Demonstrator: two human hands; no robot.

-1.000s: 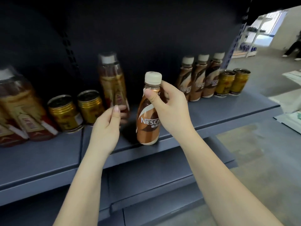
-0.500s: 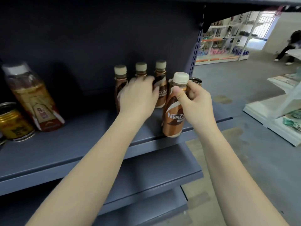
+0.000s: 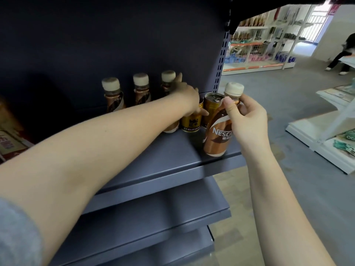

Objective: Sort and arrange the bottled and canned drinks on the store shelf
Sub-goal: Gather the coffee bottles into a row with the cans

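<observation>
Brown bottle in our right hand: we hold the Nescafé bottle (image 3: pixel 218 134) by its neck, thumb and fingers of our right hand (image 3: pixel 247 120) closed just under the white cap; its base sits at, or just above, the front right corner of the shelf (image 3: pixel 153 160) — we cannot tell if it touches.
Risk at the edge: we judge the bottle stands very near the shelf's front lip and right end; if we let go here, or bump it, it could tip off to the floor.
Risk from the grip: a pinch at the neck alone gives little hold on the body, so the base could swing into the right gold can (image 3: pixel 211 107) just behind it.
Left forearm: it stretches across the shelf toward the back, close in front of the third bottle (image 3: pixel 167 81).
Left hand: our left hand (image 3: pixel 187 96) lies curled on the left gold can (image 3: pixel 191 120), fingers down its side and the thumb raised beside the third bottle's cap; whether we truly grip the can, we cannot tell.
Risk at the cans: we judge a push there could knock one can into the other, or our wrist could topple the third bottle.
Back row: first bottle (image 3: pixel 113 95) and second bottle (image 3: pixel 141 87) stand upright, apart from both hands.
</observation>
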